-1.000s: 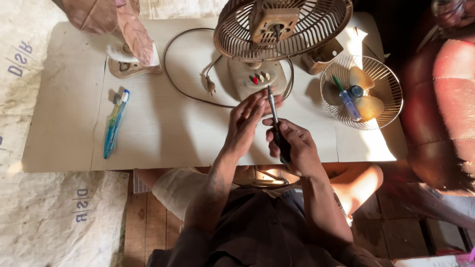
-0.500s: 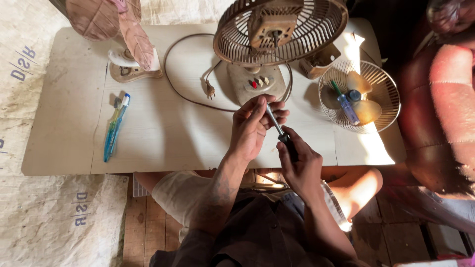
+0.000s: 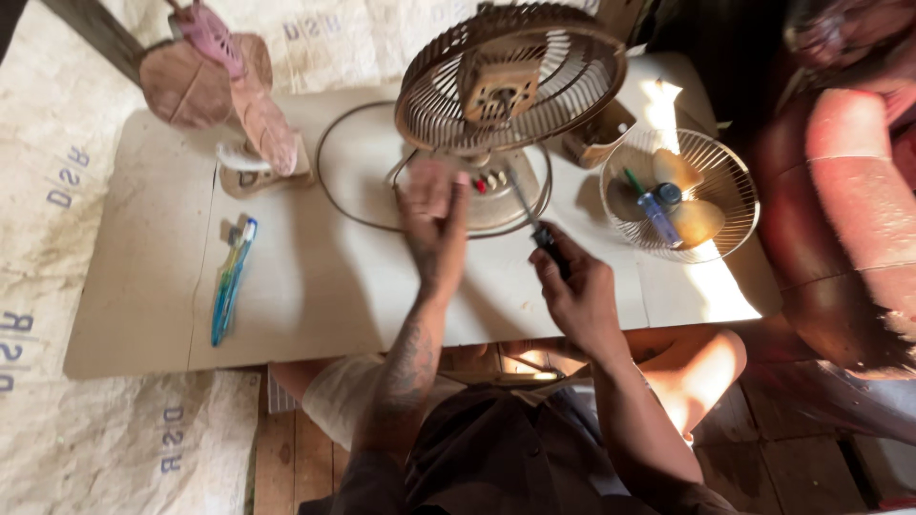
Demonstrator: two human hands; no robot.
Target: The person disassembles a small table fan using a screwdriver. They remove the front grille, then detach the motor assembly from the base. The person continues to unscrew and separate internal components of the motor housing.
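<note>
An old tan table fan (image 3: pixel 506 86) stands on a cardboard sheet (image 3: pixel 315 296), its rear grille tilted toward me and its base (image 3: pixel 496 186) showing small coloured buttons. My right hand (image 3: pixel 577 291) is closed around the black handle of a screwdriver (image 3: pixel 536 224), whose shaft points up toward the fan base. My left hand (image 3: pixel 434 215) is blurred, fingers spread, just in front of the base's left side and the looped power cord (image 3: pixel 334 181). It holds nothing.
The fan's detached front grille (image 3: pixel 682 195) lies at the right, holding a blue-handled tool and the blades. Blue and green screwdrivers (image 3: pixel 229 281) lie at the left. Another person's foot in a sandal (image 3: pixel 258 143) rests at the back left. A reddish seat (image 3: pixel 849 210) stands at right.
My left hand has let go of the screwdriver shaft and moved left and forward toward the fan base. My right hand has carried the screwdriver closer to the base. The view has shifted.
</note>
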